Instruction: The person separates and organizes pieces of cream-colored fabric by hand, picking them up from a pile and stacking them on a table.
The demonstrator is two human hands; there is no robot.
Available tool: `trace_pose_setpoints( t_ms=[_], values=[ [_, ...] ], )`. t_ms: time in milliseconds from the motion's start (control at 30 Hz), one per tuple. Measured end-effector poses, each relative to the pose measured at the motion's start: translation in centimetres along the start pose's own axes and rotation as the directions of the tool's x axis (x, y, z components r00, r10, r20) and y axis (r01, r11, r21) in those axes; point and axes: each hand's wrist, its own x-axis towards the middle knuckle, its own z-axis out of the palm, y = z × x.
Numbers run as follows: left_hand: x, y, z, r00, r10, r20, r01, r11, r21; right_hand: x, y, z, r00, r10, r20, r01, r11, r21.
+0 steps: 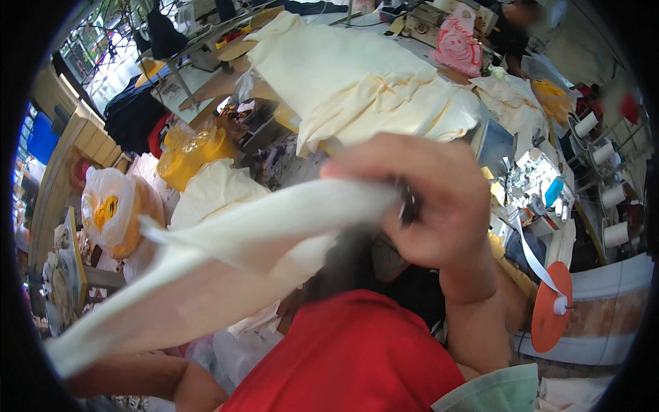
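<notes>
My right hand [439, 206] is raised in the middle, its fingers closed on the edge of a cream cloth [226, 257]. A small dark metal piece [409, 203] shows within the same hand; its kind is hard to make out. The cloth hangs in a long folded band from this hand down to the lower left, smeared by motion. There its far end meets the picture's dark rim, beside my left forearm [130, 374]. My left hand itself does not show.
A table ahead bears wide cream fabric [391, 110]. At right stand a sewing machine [535, 182], an orange tape reel [551, 305] and thread spools [613, 197]. On the left are a yellow bag [195, 158] and a white plastic bag [110, 206]. A person [511, 34] sits at far right.
</notes>
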Motion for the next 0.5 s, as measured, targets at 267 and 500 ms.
trace_pose_setpoints(
  t_ms=[267,500],
  values=[
    [3.7,0.1,5.7,0.972,-0.156,0.173,0.173,0.981,-0.087,2.9,4.0,4.8,0.964,0.243,0.111,-0.261,0.943,0.205],
    [5.9,1.7,-1.1,0.766,0.559,0.317,-0.568,0.356,0.742,3.0,6.6,7.8,0.871,0.114,0.478,-0.278,0.917,0.287]
  ],
)
